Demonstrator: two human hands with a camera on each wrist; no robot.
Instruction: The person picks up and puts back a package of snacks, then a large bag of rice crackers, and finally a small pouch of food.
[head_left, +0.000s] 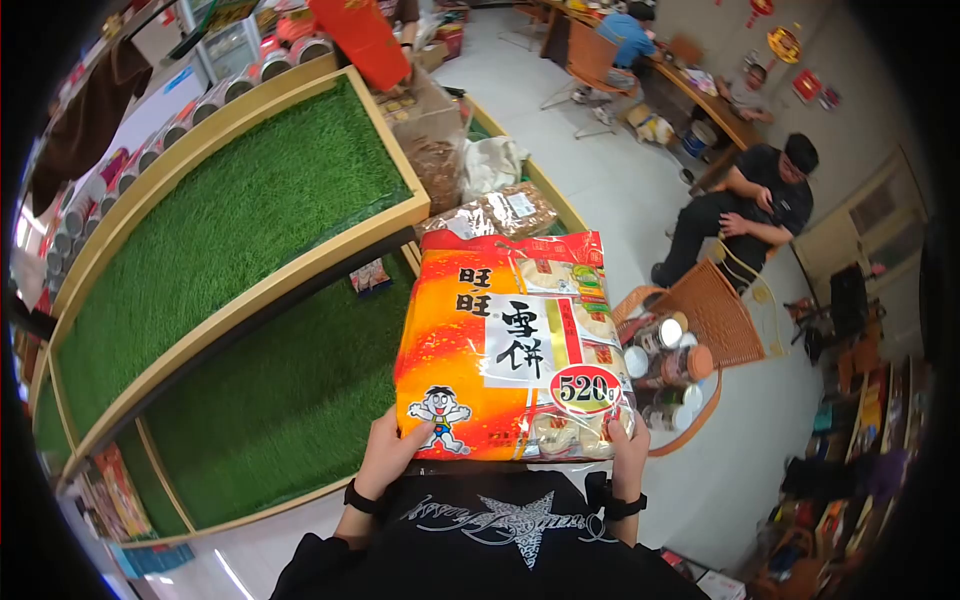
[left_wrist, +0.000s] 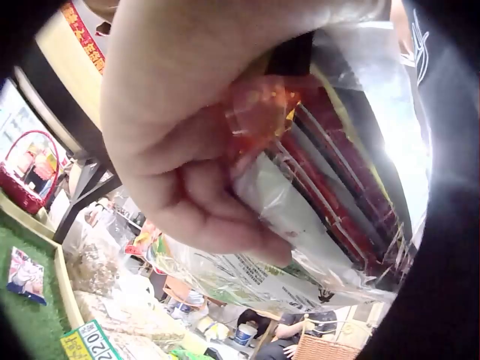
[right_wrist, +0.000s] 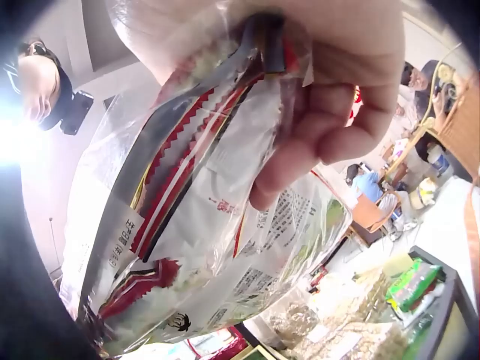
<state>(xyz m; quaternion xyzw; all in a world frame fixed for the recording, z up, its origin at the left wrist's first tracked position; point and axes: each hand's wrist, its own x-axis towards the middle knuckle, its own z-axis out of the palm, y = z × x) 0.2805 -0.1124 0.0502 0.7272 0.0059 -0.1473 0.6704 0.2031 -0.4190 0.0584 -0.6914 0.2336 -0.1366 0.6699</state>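
Observation:
A big orange and red bag of rice crackers, marked 520g, is held up in front of the chest in the head view. My left hand grips its lower left corner, with the thumb on the printed front. At the lower right corner my right hand grips it the same way. Both wrist views show fingers curled under the clear wrapping, against the wrapped cracker packs inside. Crinkled plastic bunches up in the right hand's grasp.
On the left stands a wooden display shelf lined with green turf, a small packet on its lower tier. Bagged goods lie behind the crackers. A wicker chair and jars are at right, near a seated person.

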